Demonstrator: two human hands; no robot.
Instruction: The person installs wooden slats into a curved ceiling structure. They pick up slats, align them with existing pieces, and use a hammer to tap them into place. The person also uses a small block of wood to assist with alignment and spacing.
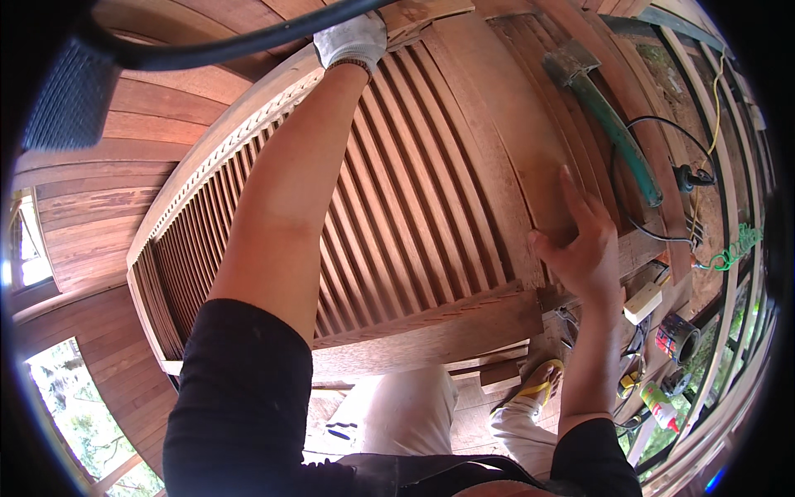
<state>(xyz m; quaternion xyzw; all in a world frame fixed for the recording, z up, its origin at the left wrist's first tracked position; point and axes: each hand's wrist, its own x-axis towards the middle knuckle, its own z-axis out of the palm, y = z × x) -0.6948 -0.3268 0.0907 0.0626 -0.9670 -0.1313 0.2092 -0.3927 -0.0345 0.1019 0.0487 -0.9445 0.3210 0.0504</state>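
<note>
A large louvered wooden panel (414, 182) lies before me, its many slats running between plain wooden frame pieces. My left hand (354, 40), in a pale knitted glove, rests at the panel's far edge; its fingers are mostly hidden. Bare and with its fingers apart, my right hand (584, 248) is at the panel's right side, beside a wide plain board (505, 116). It holds nothing that I can see. Beyond it lies a hammer (613, 132) with a green handle and a metal head pointing away from me.
A thick dark cable (240, 54) crosses the upper left. At the right lie a thin black cord (617, 195), a green coiled cord (737, 247), an open can (677, 338), a bottle with a red tip (660, 406) and a pale block (643, 303). Wooden plank walls (124, 190) rise at the left.
</note>
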